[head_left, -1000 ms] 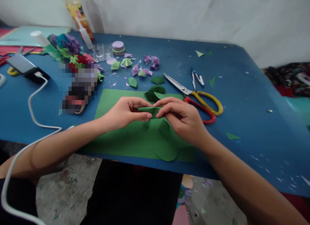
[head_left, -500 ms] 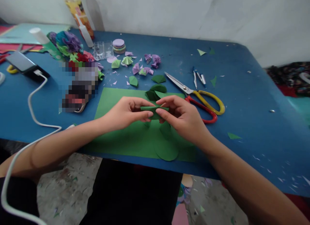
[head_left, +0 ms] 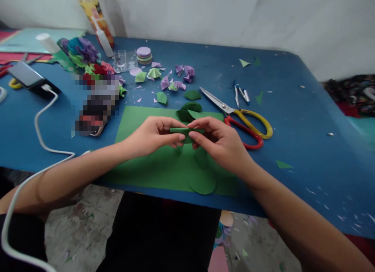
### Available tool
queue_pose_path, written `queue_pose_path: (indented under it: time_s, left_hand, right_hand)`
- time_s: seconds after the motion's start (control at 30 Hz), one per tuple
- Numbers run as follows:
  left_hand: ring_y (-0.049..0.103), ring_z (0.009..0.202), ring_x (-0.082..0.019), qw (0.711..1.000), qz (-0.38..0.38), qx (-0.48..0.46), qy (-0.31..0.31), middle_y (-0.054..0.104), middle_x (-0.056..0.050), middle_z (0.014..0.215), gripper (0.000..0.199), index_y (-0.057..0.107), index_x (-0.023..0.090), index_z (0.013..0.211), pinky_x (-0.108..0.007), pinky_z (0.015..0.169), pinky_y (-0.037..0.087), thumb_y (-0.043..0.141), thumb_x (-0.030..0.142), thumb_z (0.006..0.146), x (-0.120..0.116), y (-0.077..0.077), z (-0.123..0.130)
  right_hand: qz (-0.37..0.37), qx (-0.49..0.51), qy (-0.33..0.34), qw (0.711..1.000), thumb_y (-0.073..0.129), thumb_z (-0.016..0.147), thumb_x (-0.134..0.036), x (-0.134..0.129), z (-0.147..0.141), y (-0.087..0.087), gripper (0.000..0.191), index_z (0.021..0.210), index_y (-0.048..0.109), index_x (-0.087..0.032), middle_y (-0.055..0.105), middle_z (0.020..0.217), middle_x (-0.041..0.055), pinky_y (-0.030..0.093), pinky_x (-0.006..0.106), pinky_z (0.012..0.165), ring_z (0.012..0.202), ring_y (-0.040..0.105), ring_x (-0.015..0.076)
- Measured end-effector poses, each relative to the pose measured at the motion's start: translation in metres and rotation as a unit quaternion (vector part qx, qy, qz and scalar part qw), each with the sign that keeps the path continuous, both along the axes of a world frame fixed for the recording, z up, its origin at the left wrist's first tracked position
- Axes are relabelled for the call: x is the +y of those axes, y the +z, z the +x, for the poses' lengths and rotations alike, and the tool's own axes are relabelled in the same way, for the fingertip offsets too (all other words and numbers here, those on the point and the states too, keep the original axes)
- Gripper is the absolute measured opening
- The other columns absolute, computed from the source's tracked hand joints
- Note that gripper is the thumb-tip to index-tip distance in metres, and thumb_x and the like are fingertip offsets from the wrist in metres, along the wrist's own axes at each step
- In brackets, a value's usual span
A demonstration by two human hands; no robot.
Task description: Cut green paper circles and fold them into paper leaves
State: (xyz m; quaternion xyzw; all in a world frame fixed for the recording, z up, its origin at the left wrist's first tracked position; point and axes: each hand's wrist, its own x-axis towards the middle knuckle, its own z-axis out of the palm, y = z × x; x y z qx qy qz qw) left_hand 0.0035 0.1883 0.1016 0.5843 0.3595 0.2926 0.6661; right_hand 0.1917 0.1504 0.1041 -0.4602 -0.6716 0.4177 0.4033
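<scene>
Between both hands I hold a small piece of dark green paper point(head_left: 187, 136), folded along its upper edge. My left hand point(head_left: 154, 136) pinches its left side with thumb and fingers. At the right side, my right hand point(head_left: 219, 137) pinches it the same way, thumb in front. Below them lies a large green sheet point(head_left: 152, 172). On the sheet rests a green paper circle point(head_left: 203, 183), partly in shadow under my right hand. Folded dark green paper pieces point(head_left: 190, 110) lie just beyond my fingers.
Scissors point(head_left: 225, 107) with red and yellow handles lie right of the sheet, near a compass point(head_left: 241, 93). Crumpled purple paper pieces point(head_left: 187, 72) are behind. A phone point(head_left: 98, 108), a power bank point(head_left: 31, 79) with a white cable point(head_left: 38, 127), and a bottle point(head_left: 98, 18) stand left.
Almost nothing differs. Both hands keep their pinch on the folded green paper, and my right fingertips have shifted very slightly along its top edge.
</scene>
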Motion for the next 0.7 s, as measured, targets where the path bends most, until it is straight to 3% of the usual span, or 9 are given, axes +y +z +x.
queue_pose_path:
  time_s: [0.4,0.7]
  left_hand:
    - [0.068,0.068,-0.012,0.999,0.024,0.022,0.007,0.071,-0.003,0.079,0.029,0.070,0.012,0.096,-0.026,0.067,0.059,0.075,0.021,0.069,-0.0002,-0.0013,-0.0008]
    - [0.065,0.068,-0.012,0.987,0.140,0.082,0.010,0.071,-0.003,0.075,0.020,0.073,0.013,0.087,-0.021,0.065,0.056,0.066,0.030,0.080,-0.0026,-0.0004,-0.0021]
  right_hand:
    - [0.002,-0.009,0.005,1.000,0.062,0.085,-0.023,-0.0014,0.0001,0.0007,0.014,0.097,0.061,-0.017,0.064,0.076,-0.0002,0.050,0.023,0.059,0.060,0.061,0.0097]
    - [0.040,-0.040,0.014,0.998,0.060,0.086,-0.025,-0.0030,-0.0020,-0.0003,0.014,0.097,0.063,-0.018,0.068,0.085,0.0021,0.052,0.026,0.063,0.064,0.063,0.0114]
